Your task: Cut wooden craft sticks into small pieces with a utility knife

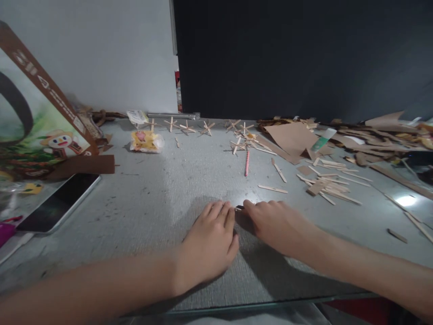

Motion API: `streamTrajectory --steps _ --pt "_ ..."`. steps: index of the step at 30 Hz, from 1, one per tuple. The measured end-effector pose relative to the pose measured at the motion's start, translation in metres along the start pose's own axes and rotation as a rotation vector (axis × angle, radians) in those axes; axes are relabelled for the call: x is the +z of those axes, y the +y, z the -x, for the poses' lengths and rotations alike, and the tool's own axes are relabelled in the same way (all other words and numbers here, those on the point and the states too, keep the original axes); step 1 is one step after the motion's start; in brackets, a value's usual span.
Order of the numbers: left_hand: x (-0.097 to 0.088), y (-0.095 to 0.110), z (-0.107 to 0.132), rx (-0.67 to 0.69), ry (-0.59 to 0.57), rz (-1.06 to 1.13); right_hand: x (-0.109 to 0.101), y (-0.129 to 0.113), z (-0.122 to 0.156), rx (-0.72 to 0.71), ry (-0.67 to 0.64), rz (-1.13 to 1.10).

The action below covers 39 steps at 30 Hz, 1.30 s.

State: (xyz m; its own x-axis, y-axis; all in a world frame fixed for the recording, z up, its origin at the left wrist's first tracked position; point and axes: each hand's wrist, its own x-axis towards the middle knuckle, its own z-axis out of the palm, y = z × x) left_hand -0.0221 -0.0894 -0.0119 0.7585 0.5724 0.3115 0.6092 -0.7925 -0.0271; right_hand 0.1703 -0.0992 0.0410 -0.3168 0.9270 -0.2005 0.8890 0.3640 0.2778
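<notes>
My left hand lies low on the table, fingers pressed together over a thin wooden stick, whose pale end just shows past the fingertips. Close beside it on the right, my right hand is closed with its knuckles up. Something small and dark shows at its fingers; its kind is hidden by the hand. Two flat wooden craft sticks lie beyond my right hand, the nearer stick being closest. Farther back is a pink striped stick.
Loose craft sticks and cardboard scraps spread over the right. Star-shaped stick pieces line the back, near a yellow packet. A phone and a printed bag occupy the left. A glue stick leans at back right.
</notes>
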Motion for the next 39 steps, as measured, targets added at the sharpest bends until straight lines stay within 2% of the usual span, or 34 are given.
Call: streamTrajectory --steps 8,24,34,39 --pt "0.000 0.000 0.000 0.004 0.011 -0.018 0.004 0.001 -0.001 0.002 -0.018 -0.026" --pt "0.003 0.001 0.000 -0.006 0.013 0.023 0.007 0.000 -0.001 -0.015 0.027 0.018" --pt "-0.001 0.001 -0.001 -0.007 0.005 0.003 -0.001 0.002 -0.005 -0.035 -0.007 -0.011" --pt "-0.001 0.001 -0.001 -0.009 -0.014 -0.009 -0.005 0.012 -0.014 -0.005 -0.050 -0.109"
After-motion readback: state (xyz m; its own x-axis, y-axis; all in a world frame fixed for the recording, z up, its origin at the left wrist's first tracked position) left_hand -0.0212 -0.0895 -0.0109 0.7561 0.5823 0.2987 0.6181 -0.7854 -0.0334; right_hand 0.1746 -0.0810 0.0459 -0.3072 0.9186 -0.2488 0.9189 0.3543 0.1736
